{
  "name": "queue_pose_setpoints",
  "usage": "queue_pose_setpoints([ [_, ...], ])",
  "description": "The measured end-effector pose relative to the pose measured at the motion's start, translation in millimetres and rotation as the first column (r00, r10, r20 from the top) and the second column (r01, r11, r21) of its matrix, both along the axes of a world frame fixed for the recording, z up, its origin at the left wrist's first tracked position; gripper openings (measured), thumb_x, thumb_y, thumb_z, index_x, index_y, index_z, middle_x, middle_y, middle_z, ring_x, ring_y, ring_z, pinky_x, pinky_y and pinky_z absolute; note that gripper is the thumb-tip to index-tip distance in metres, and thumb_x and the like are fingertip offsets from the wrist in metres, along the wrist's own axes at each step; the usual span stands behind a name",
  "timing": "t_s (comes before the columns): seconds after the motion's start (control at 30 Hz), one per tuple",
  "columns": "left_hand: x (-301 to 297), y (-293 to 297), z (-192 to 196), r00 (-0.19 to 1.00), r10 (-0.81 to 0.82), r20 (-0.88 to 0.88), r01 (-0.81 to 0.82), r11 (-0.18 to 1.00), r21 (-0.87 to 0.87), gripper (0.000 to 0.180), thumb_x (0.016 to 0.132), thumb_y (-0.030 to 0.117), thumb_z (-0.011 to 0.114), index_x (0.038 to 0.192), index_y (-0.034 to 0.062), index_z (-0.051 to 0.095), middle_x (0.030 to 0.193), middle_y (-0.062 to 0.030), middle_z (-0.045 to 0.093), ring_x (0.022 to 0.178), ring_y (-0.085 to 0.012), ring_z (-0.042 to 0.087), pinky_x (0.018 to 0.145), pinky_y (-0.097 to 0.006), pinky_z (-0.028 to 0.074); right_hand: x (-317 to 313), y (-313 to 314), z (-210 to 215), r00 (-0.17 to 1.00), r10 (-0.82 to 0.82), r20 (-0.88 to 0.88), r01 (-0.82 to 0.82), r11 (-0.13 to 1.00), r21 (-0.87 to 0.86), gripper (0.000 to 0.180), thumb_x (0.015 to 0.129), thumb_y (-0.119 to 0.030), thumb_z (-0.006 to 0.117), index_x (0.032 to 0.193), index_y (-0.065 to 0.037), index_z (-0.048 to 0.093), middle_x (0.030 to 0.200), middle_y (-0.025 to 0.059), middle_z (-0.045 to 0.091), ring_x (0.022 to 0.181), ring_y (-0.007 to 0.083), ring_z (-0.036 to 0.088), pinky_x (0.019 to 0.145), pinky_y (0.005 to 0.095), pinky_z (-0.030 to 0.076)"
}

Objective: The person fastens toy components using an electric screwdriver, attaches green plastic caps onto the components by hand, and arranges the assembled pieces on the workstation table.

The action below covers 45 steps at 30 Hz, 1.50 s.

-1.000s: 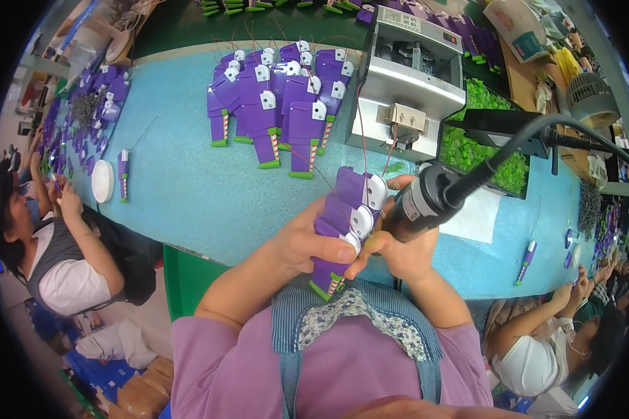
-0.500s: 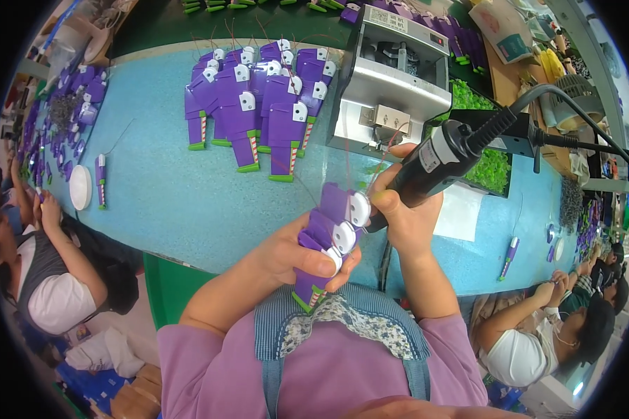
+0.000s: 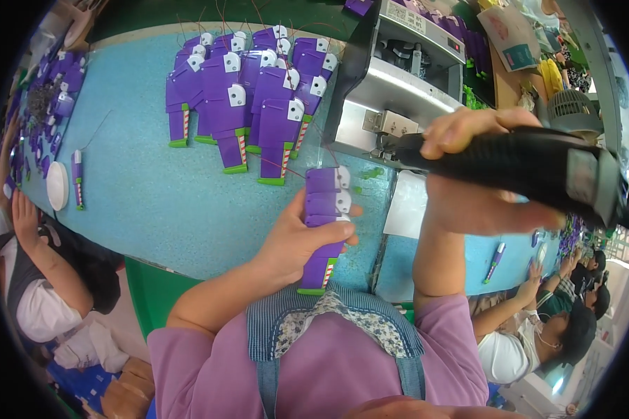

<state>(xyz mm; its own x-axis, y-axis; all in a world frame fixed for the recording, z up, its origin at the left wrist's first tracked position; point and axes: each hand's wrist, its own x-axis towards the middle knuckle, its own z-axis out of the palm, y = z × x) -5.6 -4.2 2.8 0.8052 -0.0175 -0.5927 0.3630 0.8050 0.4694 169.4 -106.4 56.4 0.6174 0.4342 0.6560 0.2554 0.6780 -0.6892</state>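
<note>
Left hand (image 3: 293, 241) grips a fan of purple pieces (image 3: 321, 202) above the bench (image 3: 189, 230) edge; three white ends count, lower portions hidden by the thumb. Right hand (image 3: 468, 206) is wrapped around one black tool (image 3: 517, 157), motion-blurred, its rear end lost in the dark rim. One metal machine (image 3: 370, 98), top cut off. Purple pile (image 3: 241, 105): overlap prevents exact count. One white dish (image 3: 57, 186).

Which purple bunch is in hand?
The small overlapped stack in the left hand; the larger cluster beyond it lies on the blue table.
</note>
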Motion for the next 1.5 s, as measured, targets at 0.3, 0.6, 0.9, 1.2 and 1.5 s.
queue_pose_setpoints([
  [0.3,5,-3,-2,0.998,-0.054,0.017,0.054,0.998,-0.020,0.055,0.081,0.005,0.070,0.128,0.0064,0.041,0.119,-0.0099,0.060,0.090,-0.0201,0.066,0.072,-0.031,0.053,-45,-9,11,0.998,-0.035,-0.058,0.029,0.994,-0.105,0.089,0.077,-0.084,0.038,0.114,-0.003,0.044,0.072,0.0151,0.057,0.051,0.0228,0.054,0.055,0.0365,0.047],
  [0.6,6,-8,3,0.998,-0.057,-0.015,0.057,0.998,0.012,0.053,0.079,0.001,0.070,0.125,0.0033,0.042,0.108,-0.0081,0.062,0.085,-0.0177,0.066,0.066,-0.029,0.053,-58,-7,-7,0.998,-0.046,-0.033,0.042,0.993,-0.113,0.089,0.076,-0.083,0.042,0.113,-0.002,0.045,0.072,0.0156,0.058,0.050,0.0239,0.053,0.053,0.0369,0.045],
  [0.9,8,-6,-2,0.998,-0.055,-0.039,0.055,0.998,-0.011,0.052,0.080,0.001,0.069,0.124,0.0034,0.042,0.108,-0.0080,0.062,0.084,-0.0172,0.066,0.067,-0.029,0.053,-53,-6,-14,1.000,-0.017,-0.010,0.015,0.992,-0.125,0.089,0.076,-0.082,0.044,0.116,-0.003,0.046,0.071,0.0159,0.058,0.051,0.0251,0.053,0.054,0.0374,0.044],
  [1.2,13,-5,-9,0.998,-0.060,-0.004,0.060,0.996,-0.073,0.053,0.083,0.009,0.071,0.125,0.0040,0.041,0.104,-0.0079,0.062,0.080,-0.0184,0.066,0.067,-0.030,0.053,-4,2,10,0.995,-0.086,0.057,0.090,0.994,-0.065,0.092,0.077,-0.083,0.039,0.121,-0.002,0.046,0.079,0.0148,0.061,0.063,0.0235,0.057,0.059,0.0357,0.045],
  [1.5,7,-11,-18,0.998,0.000,0.062,0.008,0.993,-0.119,0.070,0.076,-0.010,0.066,0.134,0.0083,0.032,0.111,-0.0090,0.055,0.086,-0.0145,0.059,0.069,-0.030,0.052,-49,-16,10,0.996,-0.028,-0.088,0.015,0.989,-0.146,0.088,0.078,-0.080,0.043,0.120,-0.003,0.045,0.074,0.0151,0.058,0.052,0.0231,0.055,0.056,0.0371,0.046],
])
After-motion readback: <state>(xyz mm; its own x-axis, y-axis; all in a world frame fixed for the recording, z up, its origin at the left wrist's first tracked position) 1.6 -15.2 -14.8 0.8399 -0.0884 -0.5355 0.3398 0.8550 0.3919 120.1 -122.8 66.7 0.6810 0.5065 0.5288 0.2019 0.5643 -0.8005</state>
